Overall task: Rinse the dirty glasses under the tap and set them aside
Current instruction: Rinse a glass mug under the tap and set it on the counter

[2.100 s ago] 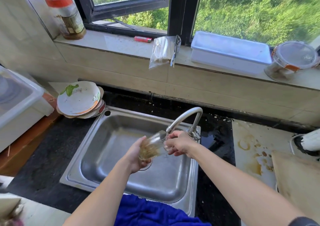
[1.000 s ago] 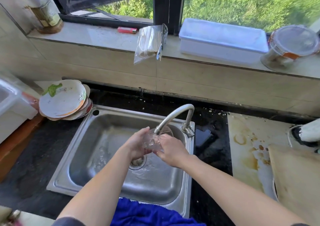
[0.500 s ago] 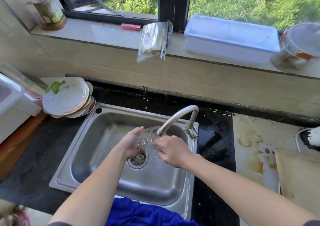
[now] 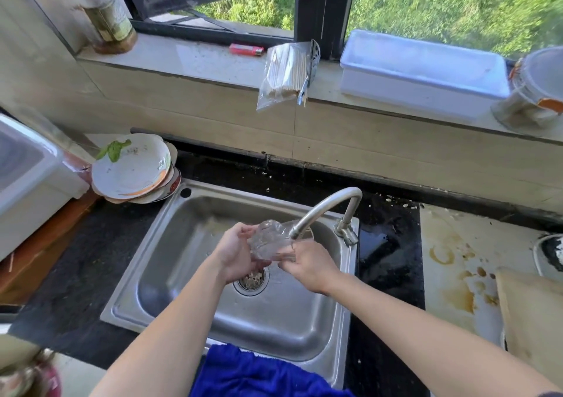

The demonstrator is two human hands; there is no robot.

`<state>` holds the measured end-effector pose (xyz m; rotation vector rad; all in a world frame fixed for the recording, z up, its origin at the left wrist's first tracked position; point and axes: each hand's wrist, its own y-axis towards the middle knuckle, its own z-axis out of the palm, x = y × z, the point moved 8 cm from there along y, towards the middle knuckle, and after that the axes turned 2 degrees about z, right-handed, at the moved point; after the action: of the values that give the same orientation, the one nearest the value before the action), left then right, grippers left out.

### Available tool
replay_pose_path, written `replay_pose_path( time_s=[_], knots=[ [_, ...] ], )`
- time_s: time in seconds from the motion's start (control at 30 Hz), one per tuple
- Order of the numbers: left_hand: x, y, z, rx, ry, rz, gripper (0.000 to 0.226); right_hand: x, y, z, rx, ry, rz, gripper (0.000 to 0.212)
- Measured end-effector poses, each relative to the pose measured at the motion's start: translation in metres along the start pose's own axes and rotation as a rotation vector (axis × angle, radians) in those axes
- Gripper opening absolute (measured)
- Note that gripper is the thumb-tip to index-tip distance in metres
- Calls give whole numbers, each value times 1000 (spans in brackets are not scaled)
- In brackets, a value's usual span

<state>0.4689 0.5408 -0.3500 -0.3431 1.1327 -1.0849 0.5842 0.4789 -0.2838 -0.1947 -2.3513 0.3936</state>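
Glass (image 4: pixel 268 240) emptied; left hand (image 4: pixel 236 255) holds, right hand (image 4: pixel 307 262) seemingly too.

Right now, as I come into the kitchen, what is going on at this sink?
A person is rinsing a clear drinking glass over the stainless steel sink. The left hand grips one side of it and the right hand holds the other, with the glass tilted at the spout of the curved metal tap. Food scraps lie in the round drain strainer. A stack of dirty white plates waits left of the sink. The glass is not yet set aside.
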Motion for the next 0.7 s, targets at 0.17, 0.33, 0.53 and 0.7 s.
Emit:
replay_pose_path(
  time_s=[0.17,0.33,0.53,0.7],
  knots=[
    [-1,-4,9,-2,-17,162,18,19,-1,2,-68,171,-3,24],
    [-2,-11,-4,-22,40,132,19,8,-12,-4,14,-45,-81,28],
    [-1,-8,-13,-115,131,74,26,22,-9,4,51,-220,-139,32],
    [1,-11,-13,-136,242,28,28,29,-7,1,-10,-202,-146,37]
  ],
)
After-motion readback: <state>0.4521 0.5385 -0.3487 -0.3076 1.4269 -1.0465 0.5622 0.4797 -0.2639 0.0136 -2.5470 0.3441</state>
